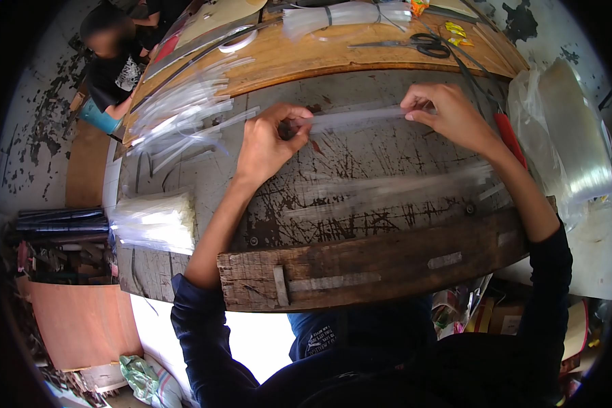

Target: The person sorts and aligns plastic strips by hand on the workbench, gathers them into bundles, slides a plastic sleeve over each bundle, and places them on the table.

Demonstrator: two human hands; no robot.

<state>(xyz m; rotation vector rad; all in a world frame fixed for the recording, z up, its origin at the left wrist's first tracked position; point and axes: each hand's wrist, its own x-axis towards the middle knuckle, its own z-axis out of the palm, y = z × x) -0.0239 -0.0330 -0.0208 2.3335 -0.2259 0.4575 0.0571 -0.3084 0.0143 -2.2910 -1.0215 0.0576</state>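
A translucent plastic strip (358,118) is stretched level above the scratched grey tabletop (285,224). My left hand (272,141) pinches its left end between thumb and fingers. At the other end, my right hand (449,117) grips it with thumb and curled fingertips. Nearer to me, more clear strips (401,192) lie flat on the table. To the left of my left hand, long clear strips (180,109) are heaped loosely. A thick bundle of similar strips (155,221) sits at the table's left edge.
A thick wooden plank (374,268) runs along the near edge. On the raised wooden board behind lie scissors (428,45), a white tape roll (238,39) and a tied clear bundle (347,17). A red handle (510,141) and a large plastic roll (578,129) are right. Another person (112,68) sits far left.
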